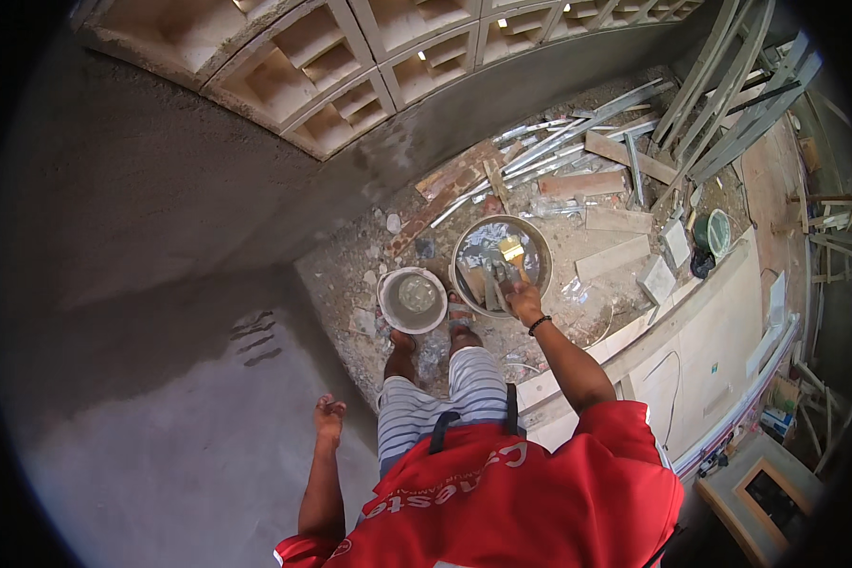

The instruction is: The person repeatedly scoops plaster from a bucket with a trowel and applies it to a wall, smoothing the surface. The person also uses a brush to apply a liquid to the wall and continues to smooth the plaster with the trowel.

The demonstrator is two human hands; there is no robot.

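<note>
My right hand, with a dark bracelet at the wrist, is closed on the handle of a wide paintbrush. The brush has pale yellow bristles and is held over a round tub of water. Other tools or pieces stand in that tub against its near side, too small to name. Left of it, by my feet, is a white-rimmed bucket with grey matter in the bottom. Off to the left, my left hand hangs near the grey wall, loosely curled and open, with nothing visible in it.
Rubble, boards and metal strips litter the floor beyond the tub. A plastered wall rises at left, partly wet-dark, below patterned vent blocks. A green bucket stands at right beside a pale ledge.
</note>
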